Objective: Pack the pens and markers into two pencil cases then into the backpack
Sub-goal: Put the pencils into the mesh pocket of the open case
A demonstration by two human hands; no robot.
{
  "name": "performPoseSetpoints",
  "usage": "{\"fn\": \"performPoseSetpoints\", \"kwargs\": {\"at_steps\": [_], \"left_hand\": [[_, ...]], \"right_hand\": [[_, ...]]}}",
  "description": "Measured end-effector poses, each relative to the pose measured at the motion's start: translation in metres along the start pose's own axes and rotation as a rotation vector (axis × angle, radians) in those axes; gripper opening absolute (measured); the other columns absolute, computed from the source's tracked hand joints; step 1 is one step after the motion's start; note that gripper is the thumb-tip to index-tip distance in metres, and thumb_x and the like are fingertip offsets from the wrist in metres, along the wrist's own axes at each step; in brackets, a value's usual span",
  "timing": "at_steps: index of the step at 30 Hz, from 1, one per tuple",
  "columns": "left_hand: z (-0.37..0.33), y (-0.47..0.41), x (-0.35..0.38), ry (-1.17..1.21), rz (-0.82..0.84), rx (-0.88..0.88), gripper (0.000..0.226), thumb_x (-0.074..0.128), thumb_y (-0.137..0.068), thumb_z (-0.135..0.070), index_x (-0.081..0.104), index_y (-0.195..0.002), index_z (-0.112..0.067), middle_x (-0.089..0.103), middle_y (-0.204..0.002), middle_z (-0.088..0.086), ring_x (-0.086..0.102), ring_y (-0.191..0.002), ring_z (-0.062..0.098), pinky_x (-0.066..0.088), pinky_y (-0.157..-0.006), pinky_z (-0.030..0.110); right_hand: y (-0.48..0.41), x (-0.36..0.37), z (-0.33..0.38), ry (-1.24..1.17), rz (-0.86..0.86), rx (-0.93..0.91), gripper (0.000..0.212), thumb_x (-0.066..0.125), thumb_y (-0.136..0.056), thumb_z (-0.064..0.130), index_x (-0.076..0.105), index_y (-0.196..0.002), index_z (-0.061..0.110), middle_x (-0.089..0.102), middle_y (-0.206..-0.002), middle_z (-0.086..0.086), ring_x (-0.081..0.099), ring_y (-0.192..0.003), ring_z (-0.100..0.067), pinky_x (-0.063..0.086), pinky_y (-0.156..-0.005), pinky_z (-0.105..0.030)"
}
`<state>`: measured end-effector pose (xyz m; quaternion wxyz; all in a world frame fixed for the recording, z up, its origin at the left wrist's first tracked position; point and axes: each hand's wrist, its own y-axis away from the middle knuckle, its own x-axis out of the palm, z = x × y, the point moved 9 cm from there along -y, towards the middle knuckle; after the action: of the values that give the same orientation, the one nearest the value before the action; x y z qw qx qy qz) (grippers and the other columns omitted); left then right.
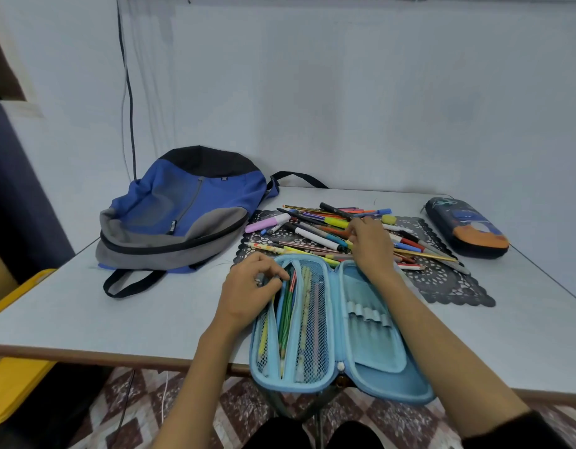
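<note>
Filling the first case's mesh pocket

Left hand (pixel 248 286) fingers (pixel 273 276) pinch the packed pens (pixel 287 306) in the stiff blue pencil case (pixel 371 351). The right hand (pixel 371 244) curls into the loose pens (pixel 316 236) just behind it, grip hidden. Next, probably: lift one slim barrel free. Zipped dark pencil case (pixel 466 226) far right, soft backpack (pixel 176 212) left.

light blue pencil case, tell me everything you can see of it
The light blue pencil case is a hard-looking zip shell, lying open flat at the near edge of the table, overhanging it. Its left half has mesh pockets holding pens; the right half has empty elastic loops. The left hand reaches into the left half at the pens' tops.
</note>
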<state>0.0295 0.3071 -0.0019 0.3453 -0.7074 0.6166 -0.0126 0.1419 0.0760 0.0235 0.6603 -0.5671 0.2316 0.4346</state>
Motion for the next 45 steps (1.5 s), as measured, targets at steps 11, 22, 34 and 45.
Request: {"fn": "performPoseSetpoints", "kwargs": {"at_steps": [11,22,34,45], "left_hand": [[-0.002,0.000,0.001,0.016,0.025,-0.003,0.011,0.062,-0.071,-0.028,0.073,-0.069,-0.029,0.064,-0.085,-0.007,0.062,-0.083,0.015,0.051,-0.078,0.041],[0.002,-0.002,0.002,0.020,0.033,-0.013,0.011,0.059,-0.067,-0.038,0.069,-0.066,-0.033,0.064,-0.086,-0.008,0.063,-0.087,0.014,0.050,-0.084,0.041],[0.011,-0.003,0.010,0.069,0.092,-0.037,0.042,0.060,-0.075,-0.024,0.061,-0.117,-0.027,0.065,-0.102,-0.003,0.059,-0.088,0.016,0.052,-0.085,0.035],[0.005,-0.005,0.020,-0.040,0.188,0.043,0.060,0.056,-0.083,-0.028,0.048,-0.143,-0.023,0.054,-0.139,-0.007,0.050,-0.105,-0.003,0.041,-0.097,0.023]], "right_hand": [[0.015,-0.022,0.088,-0.717,0.198,-0.476,0.020,0.069,-0.079,-0.006,0.077,-0.087,0.010,0.066,-0.090,0.007,0.062,-0.084,-0.008,0.050,-0.073,-0.017],[0.060,-0.030,0.140,-0.570,0.328,-0.733,0.023,0.058,-0.072,-0.002,0.078,-0.076,0.008,0.070,-0.092,-0.001,0.062,-0.075,-0.012,0.045,-0.066,-0.018],[0.064,-0.007,0.117,-0.921,0.549,-0.403,0.017,0.072,-0.080,-0.004,0.072,-0.097,0.001,0.074,-0.089,-0.008,0.069,-0.079,-0.007,0.053,-0.074,-0.018],[0.065,0.004,0.116,-0.975,0.651,-0.359,0.015,0.075,-0.079,-0.002,0.070,-0.093,0.002,0.072,-0.086,-0.006,0.067,-0.077,-0.008,0.052,-0.076,-0.020]]}}
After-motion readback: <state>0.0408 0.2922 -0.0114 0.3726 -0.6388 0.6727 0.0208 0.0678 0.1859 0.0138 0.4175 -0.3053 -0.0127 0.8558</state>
